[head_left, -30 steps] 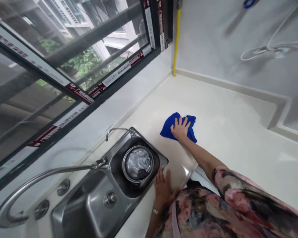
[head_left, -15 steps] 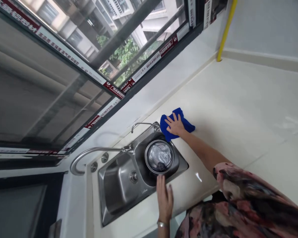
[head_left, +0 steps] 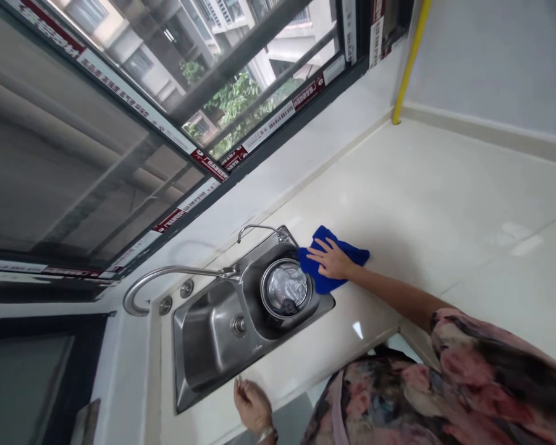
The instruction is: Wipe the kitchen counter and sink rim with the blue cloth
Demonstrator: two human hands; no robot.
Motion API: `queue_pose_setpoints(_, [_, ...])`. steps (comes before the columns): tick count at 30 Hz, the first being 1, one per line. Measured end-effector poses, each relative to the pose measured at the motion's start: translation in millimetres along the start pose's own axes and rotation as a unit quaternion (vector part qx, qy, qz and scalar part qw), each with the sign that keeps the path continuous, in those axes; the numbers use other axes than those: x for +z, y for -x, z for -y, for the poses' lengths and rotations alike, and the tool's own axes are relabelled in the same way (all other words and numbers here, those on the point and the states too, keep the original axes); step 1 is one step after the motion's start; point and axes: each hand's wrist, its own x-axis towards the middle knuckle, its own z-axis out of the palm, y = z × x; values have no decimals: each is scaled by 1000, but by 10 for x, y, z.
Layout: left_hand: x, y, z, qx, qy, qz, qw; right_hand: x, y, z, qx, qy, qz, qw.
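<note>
My right hand (head_left: 332, 259) lies flat with fingers spread on a blue cloth (head_left: 327, 283). The cloth sits on the cream countertop (head_left: 445, 204), at the right rim of the steel sink (head_left: 204, 346). Beside it, a round metal strainer basket (head_left: 286, 289) with a crumpled grey thing inside sits in the sink's small bowl. My left hand (head_left: 250, 405) is at the counter's front edge below the sink, fingers curled, with nothing seen in it. A flowered sleeve covers my right upper arm.
A long curved faucet (head_left: 167, 275) and a small thin tap (head_left: 259, 230) stand behind the sink. A dark-framed window (head_left: 167, 123) runs along the back. A yellow pipe (head_left: 405, 68) rises in the corner by the grey wall.
My right hand slid the blue cloth along the sink's right rim, towards me. My left hand left the sink's front rim, drew back to the counter edge and curled.
</note>
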Motion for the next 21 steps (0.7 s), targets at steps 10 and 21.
queue_pose_setpoints(10, [74,73,15,-15,5,-18,1000,-94,1488,362,32,36,-30,998])
queue_pose_setpoints(21, [50,100,22,1,19,4,1000,-100,505,-29,114,79,17,990])
